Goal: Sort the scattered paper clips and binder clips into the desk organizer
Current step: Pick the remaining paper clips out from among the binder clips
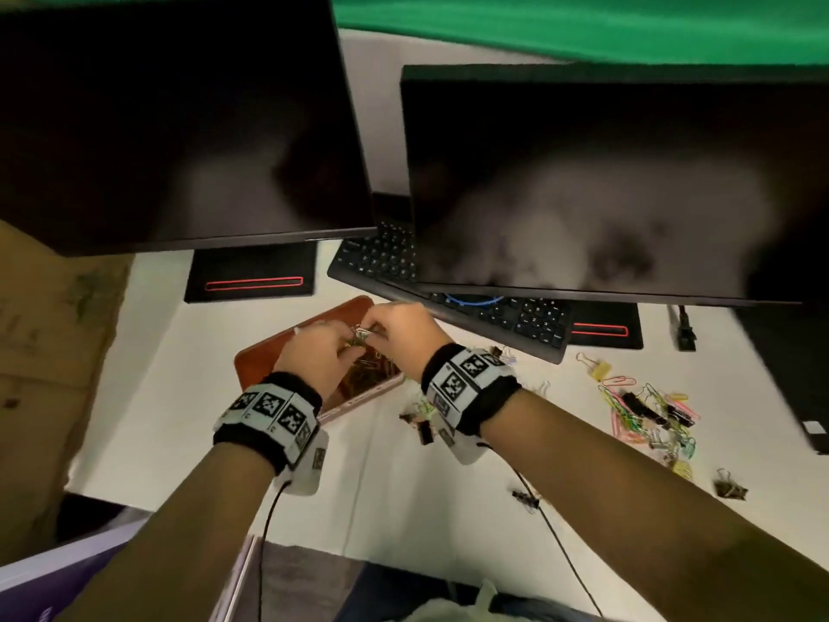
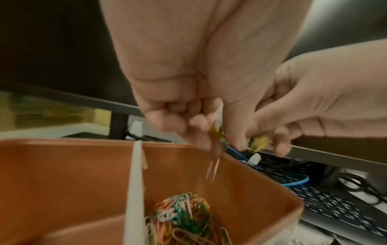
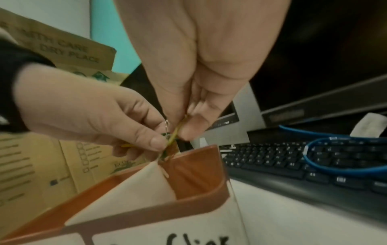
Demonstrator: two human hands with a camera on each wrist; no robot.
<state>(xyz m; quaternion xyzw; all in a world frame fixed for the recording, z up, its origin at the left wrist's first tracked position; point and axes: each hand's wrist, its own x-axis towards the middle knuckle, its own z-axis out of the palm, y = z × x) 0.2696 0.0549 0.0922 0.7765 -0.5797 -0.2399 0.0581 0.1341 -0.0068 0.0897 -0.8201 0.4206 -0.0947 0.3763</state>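
Note:
Both hands hover over the orange desk organizer [image 1: 251,359], pulling at one small tangle of paper clips [image 1: 361,336]. My left hand [image 1: 352,350] pinches its lower end, and a thin clip [image 2: 212,167] dangles from those fingers over the right compartment. My right hand [image 1: 376,330] pinches a yellow-green clip [image 3: 175,134] at the tangle's upper end. A white divider [image 2: 136,182] splits the organizer [image 2: 62,174]. Right of it lies a heap of coloured paper clips [image 2: 184,213]. More paper clips and binder clips [image 1: 650,415] lie scattered on the white desk to the right.
Two dark monitors [image 1: 583,186] hang over the back of the desk, above a black keyboard [image 1: 516,316] with a blue cable [image 3: 339,165] on it. A cardboard box [image 1: 49,352] stands at the left. Loose binder clips [image 1: 421,422] lie under my right wrist. The wrist camera's cable [image 1: 560,545] trails to the desk's front edge.

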